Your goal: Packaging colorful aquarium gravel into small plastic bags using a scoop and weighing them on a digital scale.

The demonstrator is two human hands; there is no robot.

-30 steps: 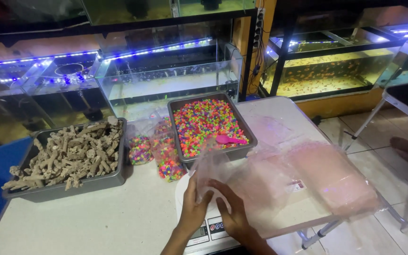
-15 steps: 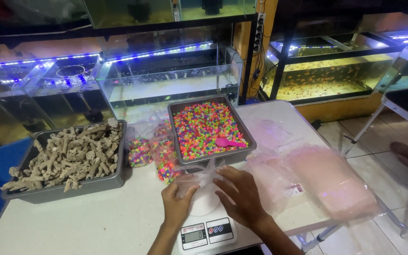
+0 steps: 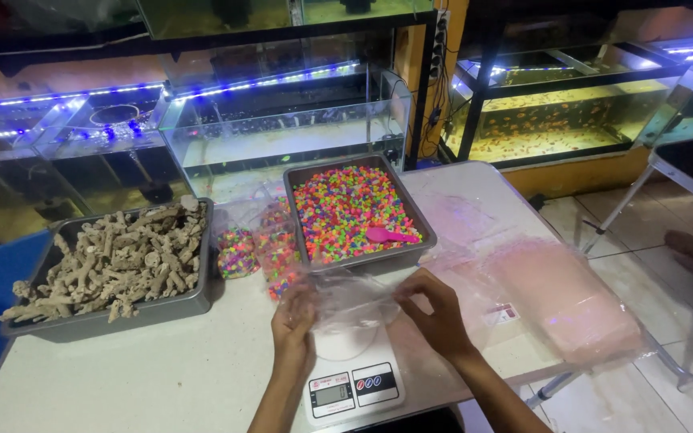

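Two bare hands hold a clear plastic bag [image 3: 354, 298] stretched above a white digital kitchen scale [image 3: 352, 370] at the near edge of a white table [image 3: 162, 377]. The left hand [image 3: 294, 314] pinches the bag's left side, fingers curled inward, forearm rising straight from the bottom of the view. The right hand [image 3: 435, 309] grips the right side with knuckles up, its forearm angled in from the lower right. The bag hangs slack between them, just over the scale's platform (whether it touches the platform cannot be told).

Just beyond the hands sits a grey metal tray of multicoloured aquarium gravel [image 3: 350, 204] with a pink scoop [image 3: 389, 235] lying in it near the front rim. To its left lie filled clear bags of the same gravel [image 3: 258, 248], then a second grey tray of pale coral pieces [image 3: 110, 261]. A stack of pinkish plastic bags [image 3: 563, 301] overhangs the table's right edge. Open tabletop lies in front of the coral tray, left of the scale. Lit glass aquariums [image 3: 282, 128] line the far side, close behind the table.
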